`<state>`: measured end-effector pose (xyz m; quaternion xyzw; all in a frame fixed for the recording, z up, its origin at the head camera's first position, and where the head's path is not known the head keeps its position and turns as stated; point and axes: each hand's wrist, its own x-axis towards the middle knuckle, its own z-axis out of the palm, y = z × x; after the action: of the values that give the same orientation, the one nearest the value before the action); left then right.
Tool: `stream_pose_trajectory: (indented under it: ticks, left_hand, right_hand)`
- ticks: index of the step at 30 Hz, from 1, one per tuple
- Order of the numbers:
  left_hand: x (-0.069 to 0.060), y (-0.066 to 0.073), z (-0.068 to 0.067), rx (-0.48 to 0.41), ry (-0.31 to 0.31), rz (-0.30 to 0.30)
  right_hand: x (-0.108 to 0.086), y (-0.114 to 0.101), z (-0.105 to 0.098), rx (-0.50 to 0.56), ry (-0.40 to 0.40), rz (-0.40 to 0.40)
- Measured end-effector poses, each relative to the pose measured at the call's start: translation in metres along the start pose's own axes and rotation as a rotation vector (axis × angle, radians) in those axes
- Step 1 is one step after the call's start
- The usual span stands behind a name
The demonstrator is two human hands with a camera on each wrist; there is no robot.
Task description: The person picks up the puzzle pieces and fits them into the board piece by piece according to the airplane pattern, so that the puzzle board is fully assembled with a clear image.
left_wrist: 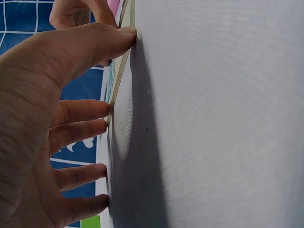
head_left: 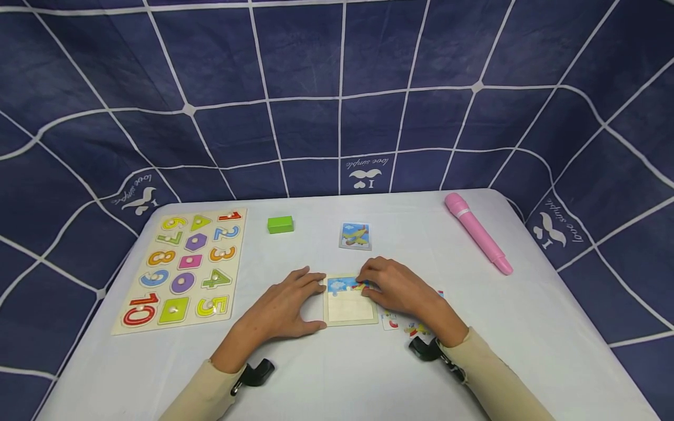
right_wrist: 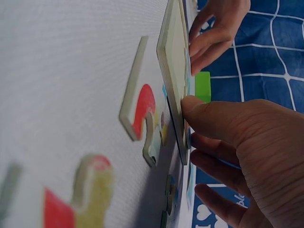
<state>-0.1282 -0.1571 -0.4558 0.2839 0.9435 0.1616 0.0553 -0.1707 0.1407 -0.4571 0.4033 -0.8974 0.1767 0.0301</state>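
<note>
- Wooden jigsaw tray (head_left: 351, 310): lies flat between the two hands, its lower part bare.
- Sky-blue jigsaw section (head_left: 339, 285): sits along the tray's far edge, left of the piece at the right fingertips.
- Jigsaw piece (head_left: 357, 286): lies at the tray's far right, between the right thumb and index finger.
- Right hand (head_left: 395, 286): fingers bent, pinching that piece over the tray's right edge.
- Left hand (head_left: 284, 307): fingers spread; the thumb touches the tray's near left corner, the index finger its left edge farther up.
- Loose jigsaw pieces (head_left: 389, 320): on the cloth just right of the tray, partly hidden by the right forearm.
- Square picture tile (head_left: 355, 236): beyond the tray.
- Green block (head_left: 280, 224): farther left.
- Number-and-shape board (head_left: 214, 217): well left of the left hand.
- Pink microphone-shaped stick (head_left: 478, 234): far right.
- White tablecloth (head_left: 337, 374): beneath everything.
</note>
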Motion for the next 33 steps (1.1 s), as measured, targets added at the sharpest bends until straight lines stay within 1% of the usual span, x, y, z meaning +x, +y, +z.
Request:
stream_pose_trajectory:
  ticks: [12, 22, 29, 33]
  left_hand:
    - [0.001, -0.001, 0.001, 0.007, 0.005, 0.008]
    - [0.002, -0.002, 0.002, 0.000, 0.002, 0.018]
    - [0.001, -0.001, 0.001, -0.007, 0.000, 0.015]
    - [0.000, -0.001, 0.000, -0.005, -0.001, 0.011]
  right_hand:
    - [-0.001, 0.000, 0.000, 0.005, -0.017, 0.018]
    - [-0.004, 0.000, -0.004, -0.010, -0.004, -0.002]
    - [-0.009, 0.003, -0.010, -0.012, 0.001, 0.041]
    - [-0.013, 0.006, -0.013, -0.032, 0.015, 0.048]
